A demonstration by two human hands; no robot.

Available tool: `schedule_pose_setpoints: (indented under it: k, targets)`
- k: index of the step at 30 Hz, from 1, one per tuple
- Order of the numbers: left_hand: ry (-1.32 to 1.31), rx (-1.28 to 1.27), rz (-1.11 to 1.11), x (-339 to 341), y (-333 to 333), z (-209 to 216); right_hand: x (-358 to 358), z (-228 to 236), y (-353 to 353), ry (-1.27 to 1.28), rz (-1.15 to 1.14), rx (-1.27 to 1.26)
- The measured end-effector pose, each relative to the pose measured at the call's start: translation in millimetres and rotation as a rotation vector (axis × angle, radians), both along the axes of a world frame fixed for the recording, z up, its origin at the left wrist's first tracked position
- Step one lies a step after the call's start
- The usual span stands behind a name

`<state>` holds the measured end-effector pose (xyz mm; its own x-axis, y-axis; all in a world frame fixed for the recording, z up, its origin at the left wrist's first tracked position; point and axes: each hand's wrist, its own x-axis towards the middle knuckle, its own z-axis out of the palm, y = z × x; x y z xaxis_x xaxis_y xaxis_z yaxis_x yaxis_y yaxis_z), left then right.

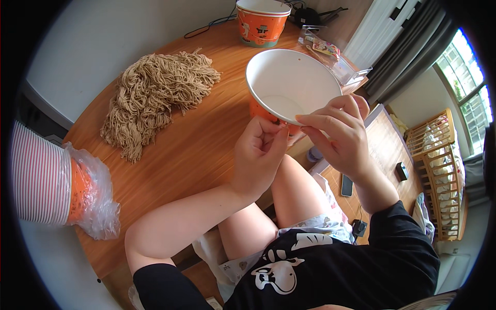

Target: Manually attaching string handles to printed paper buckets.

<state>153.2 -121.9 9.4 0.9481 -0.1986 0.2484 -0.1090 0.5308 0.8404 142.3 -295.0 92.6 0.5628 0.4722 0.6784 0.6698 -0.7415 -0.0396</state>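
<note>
A paper bucket (279,90), white inside and orange outside, is tilted toward me at the table's near edge. A small hole shows below its far rim. My left hand (261,155) is closed in a pinch just outside the near rim; what its fingertips hold is too small to make out. Beside it, my right hand (338,134) has index finger and thumb closed on the near rim, its other fingers curled above. The two hands' fingertips almost meet there. A heap of tan cords (160,93) lies on the wooden table (181,186), left of the bucket.
Another orange bucket (262,23) stands at the back, near a clear plastic tray (343,67) with small packages. At the far left is a stack of striped-rim buckets (41,175) in plastic wrap. A phone (346,185) and a wooden crib (436,175) are to the right.
</note>
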Motion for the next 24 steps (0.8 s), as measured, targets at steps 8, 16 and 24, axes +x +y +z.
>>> schedule_pose_setpoints:
  k: [8,16,24]
  targets:
    - [-0.026,0.010,-0.015,0.0,2.1,-4.5,0.5,0.2,2.0,-0.012,-0.029,-0.006]
    - [-0.016,-0.001,-0.009,0.4,1.6,-4.4,1.5,-2.0,2.5,-0.027,0.007,0.009]
    - [0.003,0.004,0.010,1.0,0.8,-0.6,-0.5,4.7,0.3,-0.008,-0.015,-0.030]
